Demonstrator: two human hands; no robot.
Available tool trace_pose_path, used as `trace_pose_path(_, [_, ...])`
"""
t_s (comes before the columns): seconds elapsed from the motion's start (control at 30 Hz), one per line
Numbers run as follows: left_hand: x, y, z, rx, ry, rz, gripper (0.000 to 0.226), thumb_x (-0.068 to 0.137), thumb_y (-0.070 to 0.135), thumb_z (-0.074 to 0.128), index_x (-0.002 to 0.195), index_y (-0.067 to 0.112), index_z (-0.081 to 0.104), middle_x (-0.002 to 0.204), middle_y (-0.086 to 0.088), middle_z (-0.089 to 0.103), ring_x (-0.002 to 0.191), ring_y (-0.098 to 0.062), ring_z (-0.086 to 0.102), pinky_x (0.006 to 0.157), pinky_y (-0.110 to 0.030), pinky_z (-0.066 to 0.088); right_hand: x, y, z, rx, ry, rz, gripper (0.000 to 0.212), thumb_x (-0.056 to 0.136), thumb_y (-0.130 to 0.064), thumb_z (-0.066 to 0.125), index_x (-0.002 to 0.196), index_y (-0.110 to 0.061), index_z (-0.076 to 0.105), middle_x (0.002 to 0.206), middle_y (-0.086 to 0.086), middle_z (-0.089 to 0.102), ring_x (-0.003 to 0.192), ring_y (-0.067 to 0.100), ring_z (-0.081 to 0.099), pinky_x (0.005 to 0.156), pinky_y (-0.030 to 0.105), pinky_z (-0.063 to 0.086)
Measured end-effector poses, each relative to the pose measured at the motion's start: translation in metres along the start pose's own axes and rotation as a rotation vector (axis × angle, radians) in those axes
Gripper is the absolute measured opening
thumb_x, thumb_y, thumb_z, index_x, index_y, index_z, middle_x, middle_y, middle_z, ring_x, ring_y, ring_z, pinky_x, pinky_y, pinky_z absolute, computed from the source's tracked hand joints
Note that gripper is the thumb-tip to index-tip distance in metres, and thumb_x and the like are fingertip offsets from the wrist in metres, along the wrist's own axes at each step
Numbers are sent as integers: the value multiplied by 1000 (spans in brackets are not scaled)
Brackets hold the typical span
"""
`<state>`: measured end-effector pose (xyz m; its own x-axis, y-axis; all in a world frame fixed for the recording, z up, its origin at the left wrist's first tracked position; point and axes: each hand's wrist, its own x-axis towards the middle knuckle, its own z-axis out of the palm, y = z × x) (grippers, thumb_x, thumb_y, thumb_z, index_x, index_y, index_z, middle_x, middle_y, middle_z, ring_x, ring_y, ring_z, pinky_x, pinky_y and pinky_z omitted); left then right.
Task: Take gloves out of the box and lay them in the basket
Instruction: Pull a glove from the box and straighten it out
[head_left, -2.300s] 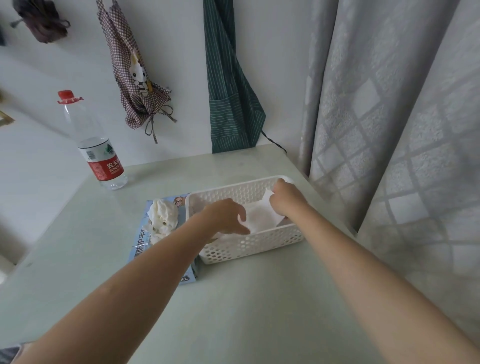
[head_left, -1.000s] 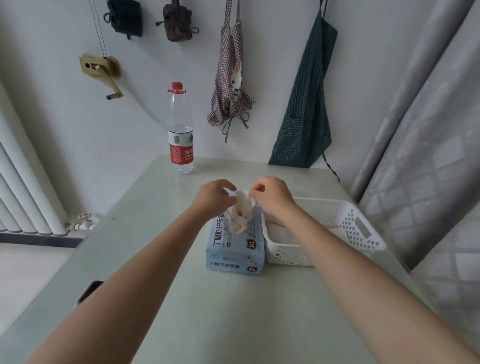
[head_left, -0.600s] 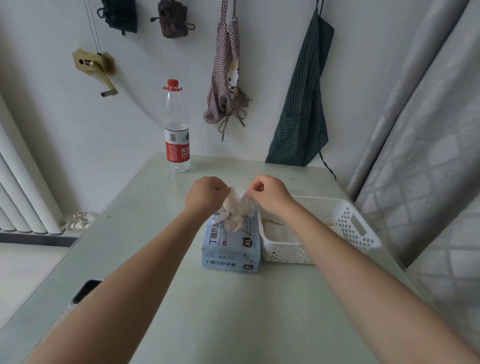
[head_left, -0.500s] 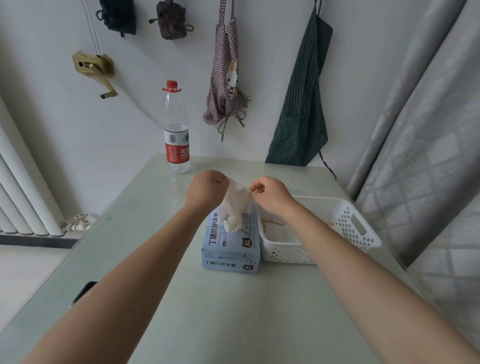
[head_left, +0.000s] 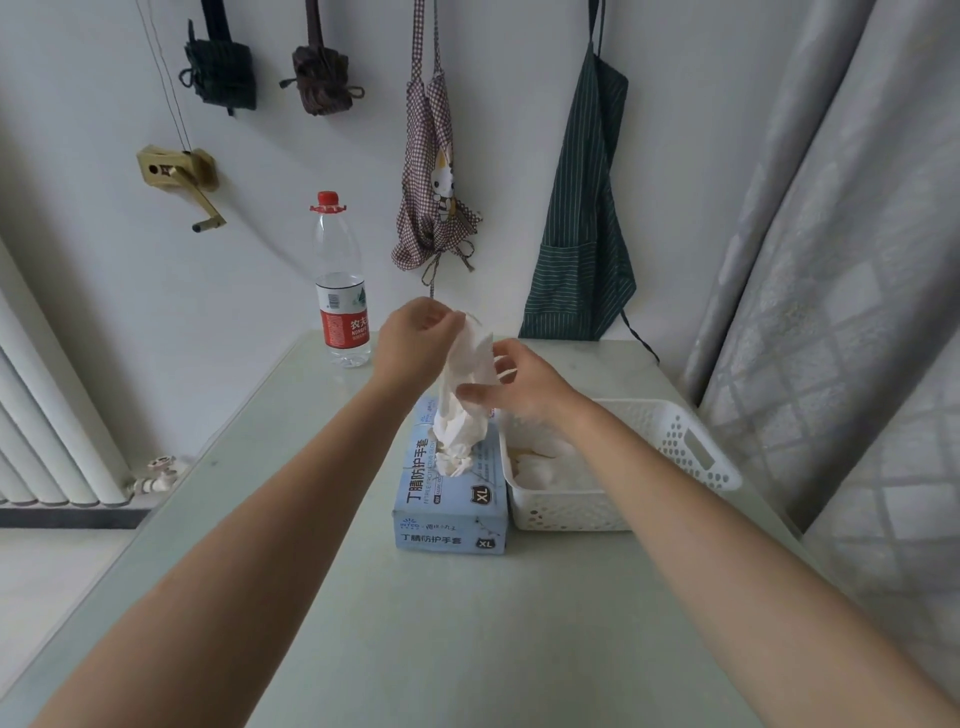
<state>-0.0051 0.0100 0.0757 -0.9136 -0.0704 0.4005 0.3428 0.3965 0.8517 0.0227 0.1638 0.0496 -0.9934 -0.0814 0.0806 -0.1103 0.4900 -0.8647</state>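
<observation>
Both hands were higher than 0.5 s ago: left hand (head_left: 415, 338) pinched the top of a white glove (head_left: 465, 384), now stretched up out of the blue box (head_left: 451, 499) mid-tabletop (head_left: 467, 623). Right hand (head_left: 519, 382) pinched its side lower down. Basket (head_left: 685, 452) touched the box's right side; gloves inside were partly hidden by the right forearm.

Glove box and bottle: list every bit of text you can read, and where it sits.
"丁腈防护手套" – glove box top and front face
"XL" – box top and front face
"农夫" – red label of the water bottle, cut off by the curve
Small print on box and bottle label: too blurred to read
</observation>
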Motion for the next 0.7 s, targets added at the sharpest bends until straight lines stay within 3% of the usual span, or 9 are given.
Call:
trace_pose_path(0.07, [1, 1, -1, -45, -5, -73, 15, 89, 24, 57, 88, 11, 66, 83, 3, 65, 78, -14, 59, 74, -33, 51, -3, -1, -3, -5, 15, -15, 64, 75, -39, 82, 127, -22, 49, 116, -8, 56, 101, 7, 55, 72, 21, 45])
trace_pose_path(0.2, [-2, -1, -5, -253, 5, -292, 21, 80, 19, 49, 83, 1, 61, 81, -8, 57, 79, -23, 54, 75, -38, 53, -7, 2, -13, 16, 163, -73, 26, 87, -29, 69, 106, -13, 66, 95, -3, 65, 83, 12, 58, 68, 24, 43])
trace_pose_path(0.3, [-4, -3, -8, -328, 19, -458, 15, 92, 11, 46, 81, 9, 57, 85, -6, 53, 79, -22, 54, 80, -39, 58, -10, 2, -24, 104, 229, -30, 24, 88, -31, 68, 82, -9, 62, 75, 0, 53, 72, 14, 50, 71, 32, 43])
trace_pose_path(0.37, [-7, -3, -9, -298, -50, -522, 13, 94, 11, 47, 84, 10, 56, 90, -8, 54, 78, -22, 54, 68, -34, 55, -12, -3, -30, 162, 265, -16, 21, 88, -32, 68, 77, -16, 61, 73, -3, 54, 74, 13, 52, 75, 33, 47])
trace_pose_path(0.43, [-13, -1, -7, -234, -172, -565, 14, 94, 9, 47, 87, 7, 60, 93, -13, 60, 76, -22, 58, 63, -31, 53, -12, -10, -34, 219, 286, -19, 25, 86, -33, 69, 73, -18, 55, 68, -5, 49, 70, 13, 48, 70, 31, 43])
trace_pose_path(0.53, [-22, 7, -3, -215, -353, -496, 22, 97, 16, 47, 103, 5, 65, 101, -15, 69, 83, -25, 65, 75, -34, 54, -13, -21, -37, 270, 253, -36, 31, 78, -41, 74, 78, -19, 52, 71, -1, 46, 70, 16, 44, 68, 32, 35])
trace_pose_path(0.6, [-27, 14, -4, -323, -462, -391, 30, 100, 30, 45, 105, 11, 67, 104, -10, 70, 93, -25, 66, 88, -37, 52, -15, -29, -36, 241, 243, -33, 30, 78, -42, 73, 80, -19, 54, 73, 0, 50, 71, 15, 48, 67, 32, 38])
trace_pose_path(0.7, [-31, 23, -6, -350, -630, -222, 39, 98, 44, 49, 114, 14, 68, 109, -9, 72, 101, -25, 69, 92, -37, 54, -19, -40, -36, 249, 257, -26, 32, 82, -46, 70, 75, -19, 54, 71, 0, 55, 70, 16, 54, 68, 33, 45])
